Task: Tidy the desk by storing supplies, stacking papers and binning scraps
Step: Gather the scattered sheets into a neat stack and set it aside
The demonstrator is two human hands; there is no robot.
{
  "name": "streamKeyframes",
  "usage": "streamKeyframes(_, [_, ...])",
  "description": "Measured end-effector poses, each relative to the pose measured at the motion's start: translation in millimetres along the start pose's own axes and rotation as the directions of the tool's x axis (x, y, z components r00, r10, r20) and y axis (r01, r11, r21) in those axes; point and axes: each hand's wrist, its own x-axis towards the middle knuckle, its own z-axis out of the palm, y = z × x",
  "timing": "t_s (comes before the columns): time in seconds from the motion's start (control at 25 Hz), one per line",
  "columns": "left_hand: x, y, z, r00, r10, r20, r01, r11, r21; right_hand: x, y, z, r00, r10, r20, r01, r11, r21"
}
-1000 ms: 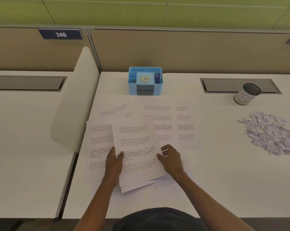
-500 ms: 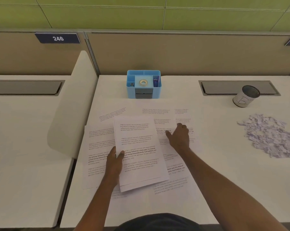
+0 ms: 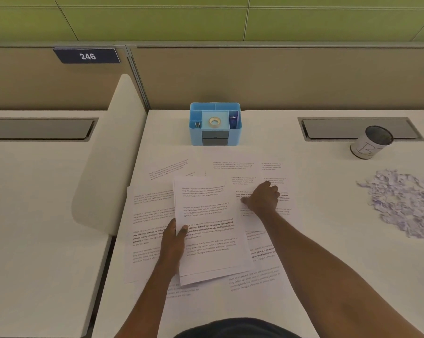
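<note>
Printed sheets lie scattered over the white desk. My left hand grips the left edge of a small stack of papers, thumb on top. My right hand rests palm down, fingers curled, on a loose sheet to the right of the stack; whether it pinches the sheet I cannot tell. A blue desk organiser with a tape roll in its middle stands at the back. A heap of paper scraps lies at the right, with a round bin cup behind it.
A white curved divider separates this desk from the neighbouring one on the left. Two grey cable flaps sit near the back partition. More printed sheets lie under and left of the stack.
My right hand left the stack's right edge and reached forward and to the right onto a loose sheet. My left hand kept hold of the stack.
</note>
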Motion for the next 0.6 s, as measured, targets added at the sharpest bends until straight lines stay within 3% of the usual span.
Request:
streamKeyframes(0.24, [5,-2,-2,1.000,-0.023,0.014,0.023,1.000,-0.007,-5,-7,-1,0.997,0.044,0.057,-0.052,0.986,0.156])
streamKeyframes(0.4, [6,-3,-3,0.999,-0.036,0.017,0.036,0.999,0.001,-17,-9,-18,0.999,0.005,0.039,-0.020,0.909,0.416])
streamKeyframes(0.6, [5,-3,-4,0.999,-0.039,0.027,0.039,0.999,0.003,-35,-9,-71,0.976,-0.117,-0.186,0.167,0.944,0.285])
